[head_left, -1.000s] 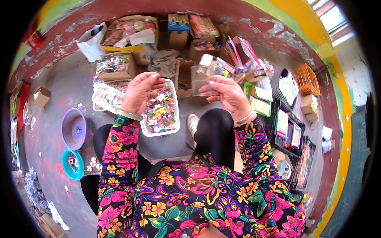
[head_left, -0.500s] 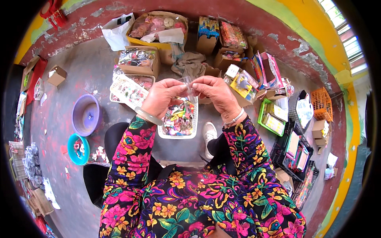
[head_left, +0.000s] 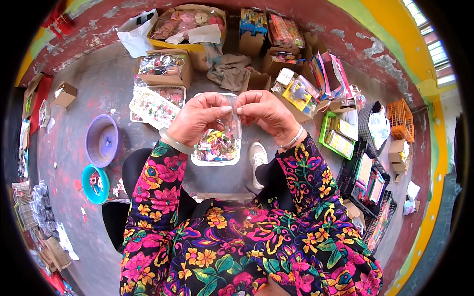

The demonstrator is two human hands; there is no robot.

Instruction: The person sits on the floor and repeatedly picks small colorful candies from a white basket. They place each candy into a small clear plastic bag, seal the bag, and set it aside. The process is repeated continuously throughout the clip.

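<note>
My left hand (head_left: 200, 117) and my right hand (head_left: 269, 114) are raised close together in front of me. Thumbs and fingers pinch the top of a small clear plastic bag (head_left: 235, 123), which hangs between them. Its contents, if any, are too faint to make out. Just below stands a white plastic basket (head_left: 216, 162) holding a jumble of small colourful items (head_left: 217, 143), partly hidden by my left hand. Left of that hand, a flat white perforated tray (head_left: 154, 109) rests tilted on another basket of small goods.
Cardboard boxes of packaged goods (head_left: 163, 67) line the wall ahead. A purple basin (head_left: 103, 141) and a teal basin (head_left: 95, 184) sit on the left floor. To the right are a green tray (head_left: 339, 138), a black crate (head_left: 365, 180) and an orange crate (head_left: 400, 121).
The whole view has shifted slightly, with the floor objects now a little further left and up. Both hands keep their pinch, and the clear bag now hangs more visibly between them.
</note>
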